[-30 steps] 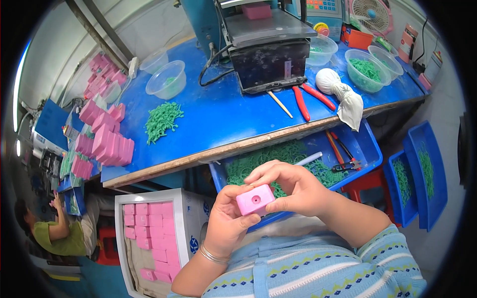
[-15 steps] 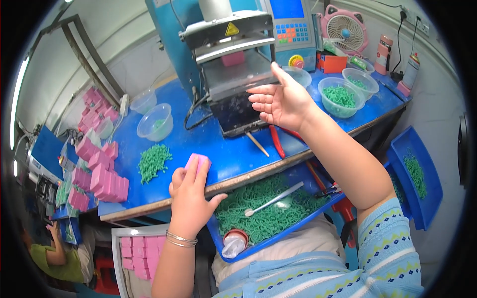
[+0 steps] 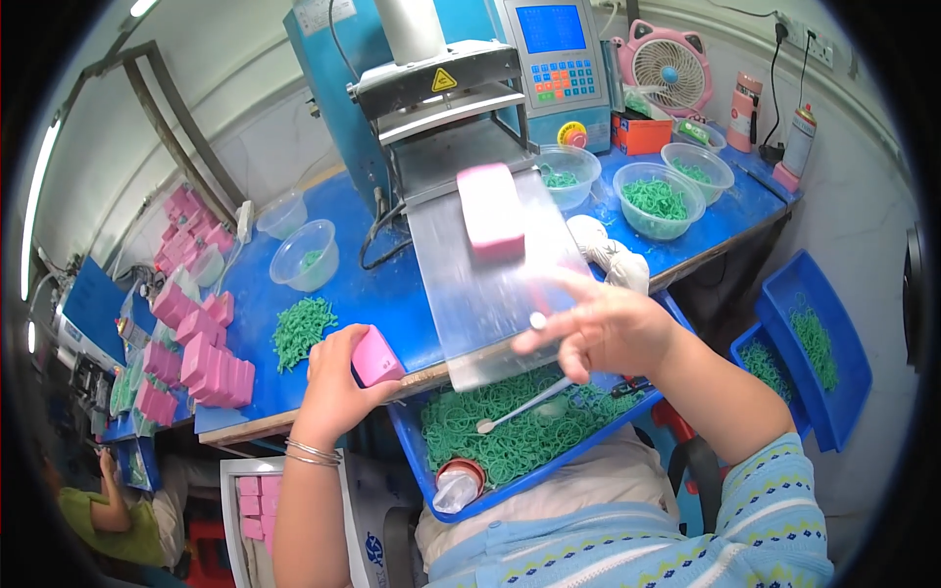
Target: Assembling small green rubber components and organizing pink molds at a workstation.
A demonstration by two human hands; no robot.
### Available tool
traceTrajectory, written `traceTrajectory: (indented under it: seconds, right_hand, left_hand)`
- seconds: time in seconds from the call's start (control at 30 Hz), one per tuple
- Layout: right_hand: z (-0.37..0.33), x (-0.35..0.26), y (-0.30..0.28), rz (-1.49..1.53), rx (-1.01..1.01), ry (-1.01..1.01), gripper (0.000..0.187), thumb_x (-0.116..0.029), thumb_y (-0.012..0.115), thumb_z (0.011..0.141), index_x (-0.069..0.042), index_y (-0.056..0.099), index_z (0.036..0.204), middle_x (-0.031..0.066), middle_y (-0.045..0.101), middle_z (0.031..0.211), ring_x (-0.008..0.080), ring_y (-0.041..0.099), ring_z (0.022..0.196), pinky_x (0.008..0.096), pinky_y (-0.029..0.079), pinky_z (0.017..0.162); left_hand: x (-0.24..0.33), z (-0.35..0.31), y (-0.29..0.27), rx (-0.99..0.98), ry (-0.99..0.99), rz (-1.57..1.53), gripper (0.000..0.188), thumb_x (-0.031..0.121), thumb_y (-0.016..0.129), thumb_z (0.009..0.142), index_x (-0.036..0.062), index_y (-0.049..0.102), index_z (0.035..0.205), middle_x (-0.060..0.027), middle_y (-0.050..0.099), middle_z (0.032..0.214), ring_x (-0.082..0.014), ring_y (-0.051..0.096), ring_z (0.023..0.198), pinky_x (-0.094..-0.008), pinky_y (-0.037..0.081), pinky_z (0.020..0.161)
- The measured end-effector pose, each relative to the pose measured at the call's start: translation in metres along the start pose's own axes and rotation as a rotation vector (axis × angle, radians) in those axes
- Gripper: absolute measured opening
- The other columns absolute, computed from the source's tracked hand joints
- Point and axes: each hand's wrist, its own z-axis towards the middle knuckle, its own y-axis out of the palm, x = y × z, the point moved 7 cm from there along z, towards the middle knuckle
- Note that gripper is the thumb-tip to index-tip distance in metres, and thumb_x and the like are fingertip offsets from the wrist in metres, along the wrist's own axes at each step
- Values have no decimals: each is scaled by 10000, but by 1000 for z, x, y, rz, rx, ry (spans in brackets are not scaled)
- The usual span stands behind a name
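My left hand (image 3: 335, 377) is closed round a pink block (image 3: 376, 357) at the table's front edge. My right hand (image 3: 613, 331) is over the near right part of a clear flat plate (image 3: 461, 328), its fingers apart and partly blurred; I cannot tell whether they touch the plate. A small white spot shows by its fingertips. The plate sticks out of the press (image 3: 446, 98) toward me. On it lies a pink block with a pale top (image 3: 490, 211).
A blue tray (image 3: 412, 470) of green rubber rings holds a white stick and a small jar. Green pieces (image 3: 304, 328) lie left, near stacked pink blocks (image 3: 211, 367). Bowls (image 3: 662, 206), white gloves (image 3: 610, 253) and a pink fan (image 3: 671, 73) are right. Another person (image 3: 108, 510) sits far left.
The plate has slid out of the press toward me with its pink block. My right hand has come down and nearer. My left hand has shifted slightly left and down with its block.
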Motion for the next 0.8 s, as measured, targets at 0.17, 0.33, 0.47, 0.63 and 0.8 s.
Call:
traceTrajectory:
  seconds: [0.17, 0.33, 0.47, 0.63, 0.8]
  right_hand:
    - [-9, 36, 18, 163, -65, 179, 634, -124, 485, 875, -50, 168, 1420, 262, 539, 1178, 212, 655, 713, 316, 545, 681]
    - [1, 62, 34, 125, -89, 298, 638, -122, 482, 880, -44, 158, 1424, 257, 549, 1159, 215, 655, 742, 319, 547, 691]
    - [-9, 97, 36, 181, -129, 421, 766, -111, 488, 891, -38, -46, 1434, 240, 552, 1164, 238, 643, 777, 325, 524, 725]
    - [-31, 122, 45, 301, -167, 491, 742, -119, 475, 916, -77, -45, 1443, 243, 509, 1223, 239, 634, 813, 321, 512, 762]
    - [-32, 125, 44, 46, -141, 391, 688, -78, 464, 923, -125, 35, 1459, 225, 436, 1312, 225, 605, 958, 314, 484, 833]
  left_hand:
    - [25, -14, -14, 371, -48, -487, 729, 156, 793, 612, 17, 408, 1215, -140, 483, 1177, -277, 463, 1106, -390, 364, 969]
    - [83, -10, -5, 172, 184, -578, 848, 149, 817, 599, -1, 339, 1283, -150, 456, 1198, -250, 483, 1116, -368, 380, 973]
    - [43, 4, 11, 128, -30, -412, 932, 118, 832, 562, -12, 320, 1329, -143, 469, 1222, -226, 512, 1097, -334, 425, 932]
    - [5, -10, 14, 439, -190, -414, 848, 105, 834, 573, 16, 367, 1275, -171, 419, 1275, -249, 486, 1133, -357, 426, 935]
    - [86, -51, -13, 372, 341, -225, 663, 284, 855, 570, 106, 445, 1060, -190, 412, 1281, -346, 444, 1179, -449, 381, 965]
